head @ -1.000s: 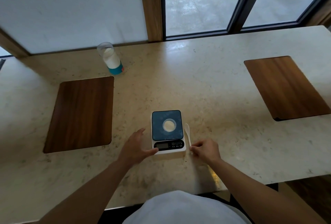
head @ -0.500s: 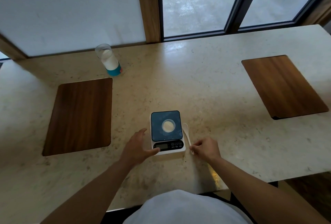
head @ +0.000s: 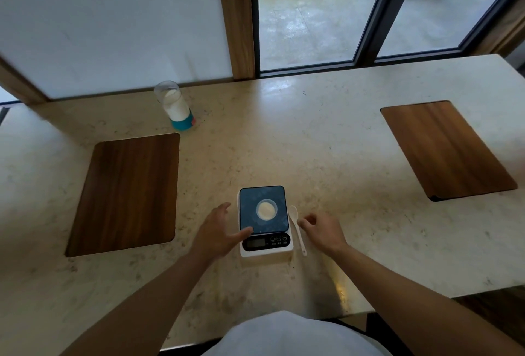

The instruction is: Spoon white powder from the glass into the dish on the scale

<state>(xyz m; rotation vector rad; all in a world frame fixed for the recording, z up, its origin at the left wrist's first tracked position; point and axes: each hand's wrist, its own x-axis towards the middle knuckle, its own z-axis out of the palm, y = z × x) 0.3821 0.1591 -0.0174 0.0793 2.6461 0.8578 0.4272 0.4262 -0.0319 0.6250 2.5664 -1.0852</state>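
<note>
Beside the scale (head: 265,222), right hand (head: 324,230) has released the spoon (head: 297,227); both hands empty, apart; dish (head: 267,209) filled—spooning likely finished.

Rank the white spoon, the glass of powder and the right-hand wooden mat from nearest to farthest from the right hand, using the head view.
From the right hand:
1. White spoon, lying on the table just to its left, beside the scale.
2. Right-hand wooden mat, farther back and off to the right.
3. Glass of powder, far back on the left, near the window wall.
</note>
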